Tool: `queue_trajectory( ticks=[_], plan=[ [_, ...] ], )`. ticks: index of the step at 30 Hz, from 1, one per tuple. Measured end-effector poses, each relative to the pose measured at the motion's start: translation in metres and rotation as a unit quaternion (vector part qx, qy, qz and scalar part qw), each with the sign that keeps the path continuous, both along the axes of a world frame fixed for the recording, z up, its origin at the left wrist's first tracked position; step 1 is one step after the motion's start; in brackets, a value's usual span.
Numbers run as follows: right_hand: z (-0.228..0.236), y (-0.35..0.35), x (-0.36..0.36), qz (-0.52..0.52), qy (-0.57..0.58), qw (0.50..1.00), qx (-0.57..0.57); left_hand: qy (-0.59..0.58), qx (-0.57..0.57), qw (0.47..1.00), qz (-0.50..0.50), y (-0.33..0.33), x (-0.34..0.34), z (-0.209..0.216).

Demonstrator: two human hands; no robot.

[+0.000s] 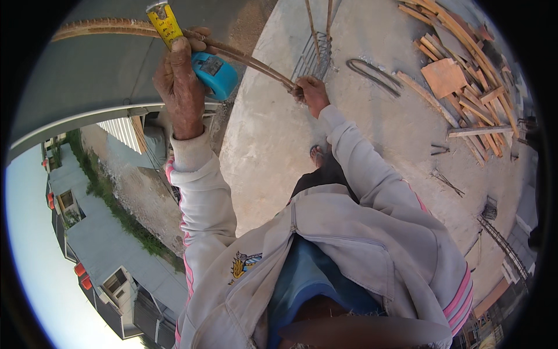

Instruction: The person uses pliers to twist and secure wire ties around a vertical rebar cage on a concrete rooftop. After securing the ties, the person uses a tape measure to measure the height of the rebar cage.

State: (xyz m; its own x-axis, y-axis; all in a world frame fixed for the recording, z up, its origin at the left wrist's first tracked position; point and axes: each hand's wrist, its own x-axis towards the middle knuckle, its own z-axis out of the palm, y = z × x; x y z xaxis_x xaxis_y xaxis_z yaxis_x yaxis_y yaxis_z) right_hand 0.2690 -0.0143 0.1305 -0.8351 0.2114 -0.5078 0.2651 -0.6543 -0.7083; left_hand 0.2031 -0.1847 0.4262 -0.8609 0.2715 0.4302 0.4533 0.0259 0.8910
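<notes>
My left hand (181, 87) is raised at the upper left, closed on a tape measure with a teal case (217, 75). Its thumb presses the short pulled-out yellow blade (165, 24), whose metal tip points up and away. Long rusty steel bars (247, 59) run across behind the blade, and fingertips of this hand show on their far side. Farther right, my right hand (314, 95) is closed around the near end of these bars. The bars' other end reaches past the left edge of view.
A slab edge with a drop lies left, houses (125, 291) far below. Beyond my right hand stand a steel bar cage (314, 55) and upright bars. A bent bar (372, 74) lies on the concrete floor (261, 151); scrap timber (471, 99) is piled right.
</notes>
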Motion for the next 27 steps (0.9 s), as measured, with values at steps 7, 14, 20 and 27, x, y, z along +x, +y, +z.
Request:
queue_trajectory(
  ticks=[7,14,20,27],
  plan=[
    [0.011,-0.022,-0.023,-0.021,0.032,0.999,-0.009,-0.008,-0.015,0.998,0.056,0.008,0.007,0.006],
    [0.018,-0.032,0.026,0.265,0.013,0.964,-0.018,-0.011,0.008,0.997,0.074,0.015,0.014,0.003],
    [-0.030,-0.017,0.039,0.107,-0.052,0.993,-0.029,-0.012,-0.018,0.994,0.112,0.017,0.018,0.003],
    [-0.070,-0.001,-0.020,-0.001,-0.046,0.998,-0.043,0.003,-0.078,0.986,0.145,0.021,0.020,0.005]
  ],
)
